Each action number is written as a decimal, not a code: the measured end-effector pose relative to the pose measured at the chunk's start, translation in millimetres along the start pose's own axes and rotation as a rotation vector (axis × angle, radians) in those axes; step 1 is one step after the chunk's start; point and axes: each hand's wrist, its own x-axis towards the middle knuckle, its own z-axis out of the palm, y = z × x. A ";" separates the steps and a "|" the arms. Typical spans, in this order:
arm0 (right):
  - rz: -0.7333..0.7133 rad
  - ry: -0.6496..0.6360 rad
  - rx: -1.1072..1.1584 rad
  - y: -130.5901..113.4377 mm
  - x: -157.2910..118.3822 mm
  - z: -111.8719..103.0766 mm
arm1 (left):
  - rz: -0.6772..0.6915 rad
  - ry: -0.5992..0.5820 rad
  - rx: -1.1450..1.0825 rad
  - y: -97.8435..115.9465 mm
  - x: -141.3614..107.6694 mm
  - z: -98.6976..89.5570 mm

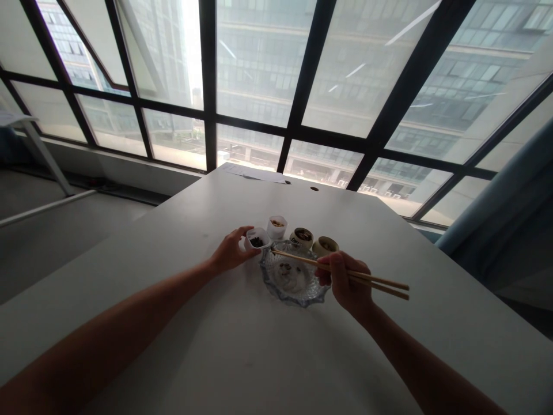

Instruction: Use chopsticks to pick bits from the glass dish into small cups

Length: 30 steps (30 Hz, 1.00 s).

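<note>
My left hand (231,249) grips a small white cup (257,238) with dark bits in it, tilted toward a clear glass dish (294,276). My right hand (344,279) holds a pair of wooden chopsticks (341,271) whose tips reach to the cup's rim over the dish's far left edge. The dish holds something pale with a few dark bits on top. Behind it stand another white cup (276,226) and two beige cups (301,236) (325,246) with fillings.
All of this rests on a large white table (224,346). A sheet of paper (254,172) lies at its far edge, near two small dark spots. Tall windows with black frames (207,86) stand behind. A blue-grey curtain (510,219) hangs at the right.
</note>
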 end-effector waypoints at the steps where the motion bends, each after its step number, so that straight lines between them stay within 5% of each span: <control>1: -0.027 0.020 0.004 -1.0 -0.7 0.1 | 0.002 0.000 -0.002 0.1 0.0 0.1; 7: -0.012 0.027 0.017 -5.1 -2.6 1.4 | -0.040 -0.004 -0.011 -3.1 0.7 1.7; 12: 0.235 0.199 0.263 19.1 18.4 -11.3 | -0.093 -0.047 -0.046 -5.4 1.8 -2.1; 19: 0.337 0.395 0.391 58.0 44.5 -41.5 | 0.027 -0.017 0.130 38.8 23.9 -5.8; 26: 0.022 0.279 -0.004 43.1 29.8 -51.4 | 0.053 -0.279 0.293 83.8 69.1 56.9; 30: -0.111 0.191 -0.169 42.9 28.0 -56.5 | -0.001 -0.326 0.434 100.5 80.9 92.5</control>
